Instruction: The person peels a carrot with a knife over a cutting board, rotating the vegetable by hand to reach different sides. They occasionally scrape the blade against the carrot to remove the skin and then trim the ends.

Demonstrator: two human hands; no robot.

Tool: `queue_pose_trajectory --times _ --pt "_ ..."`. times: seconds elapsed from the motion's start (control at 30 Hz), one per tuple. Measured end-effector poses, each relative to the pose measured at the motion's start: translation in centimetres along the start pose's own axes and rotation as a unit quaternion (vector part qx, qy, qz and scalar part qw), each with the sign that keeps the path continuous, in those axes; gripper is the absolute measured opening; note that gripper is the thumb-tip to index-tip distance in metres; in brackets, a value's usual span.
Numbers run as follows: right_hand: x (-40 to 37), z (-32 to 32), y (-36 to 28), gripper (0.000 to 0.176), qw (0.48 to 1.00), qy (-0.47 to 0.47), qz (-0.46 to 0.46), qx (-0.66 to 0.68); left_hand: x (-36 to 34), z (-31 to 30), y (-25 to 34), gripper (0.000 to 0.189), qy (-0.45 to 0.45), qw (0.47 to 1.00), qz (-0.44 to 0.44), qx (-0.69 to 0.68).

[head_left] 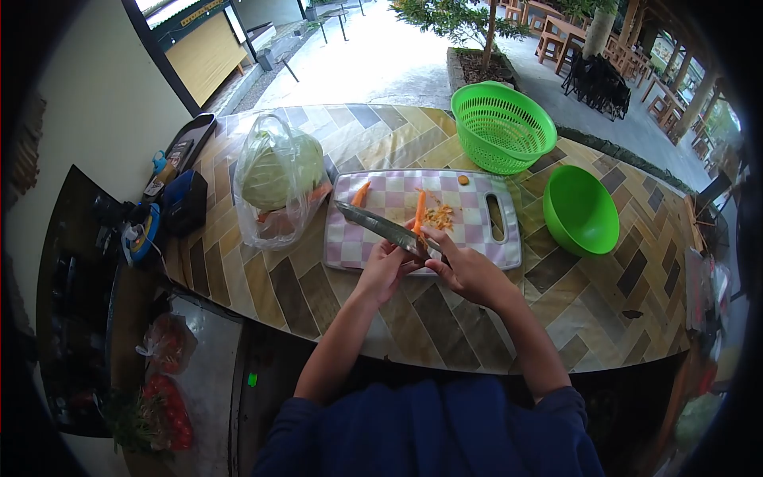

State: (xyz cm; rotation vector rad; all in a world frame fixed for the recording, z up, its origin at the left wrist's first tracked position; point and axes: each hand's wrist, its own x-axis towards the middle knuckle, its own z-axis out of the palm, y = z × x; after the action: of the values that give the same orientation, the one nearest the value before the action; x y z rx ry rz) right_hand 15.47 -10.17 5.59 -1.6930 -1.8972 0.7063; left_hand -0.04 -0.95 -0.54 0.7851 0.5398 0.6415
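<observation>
A knife (380,226) points to the upper left, its handle end in my right hand (470,273), whose fingers are closed. My left hand (385,272) is closed close by, below the blade, seemingly around the lower end of a thin carrot (420,208). The carrot sticks up past the blade; the blade and fingers hide its lower end. Both hands are over the near edge of a checkered cutting board (350,246). On the board lie carrot peelings (439,216), another carrot piece (361,194) and a small round carrot slice (463,180).
Left of the board stands a clear plastic bag (262,226) with a cabbage (280,168) inside. A green colander (504,127) is at the back right, a green bowl (581,211) at the right. A dark tray (184,143) with tools lies far left on the table (477,322).
</observation>
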Motion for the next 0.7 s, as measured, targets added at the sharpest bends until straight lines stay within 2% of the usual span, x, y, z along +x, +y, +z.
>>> queue_pose_trajectory --times 0.2,0.5,0.6,0.7 --pt "0.0 -0.3 0.2 0.048 1.0 0.01 -0.019 0.015 0.1 0.1 -0.1 0.04 -0.017 1.0 0.018 -0.014" --pt "0.2 -0.6 0.1 0.047 0.999 -0.031 0.036 0.011 0.2 -0.3 -0.5 0.023 -0.031 0.999 0.024 0.021" --pt "0.1 -0.5 0.7 0.043 0.998 -0.021 0.002 0.055 0.3 -0.1 -0.5 0.027 0.001 0.999 0.02 0.037" --pt "-0.2 -1.1 0.1 0.044 0.998 -0.031 -0.008 0.06 0.1 0.4 -0.2 0.033 -0.007 0.999 0.047 0.018"
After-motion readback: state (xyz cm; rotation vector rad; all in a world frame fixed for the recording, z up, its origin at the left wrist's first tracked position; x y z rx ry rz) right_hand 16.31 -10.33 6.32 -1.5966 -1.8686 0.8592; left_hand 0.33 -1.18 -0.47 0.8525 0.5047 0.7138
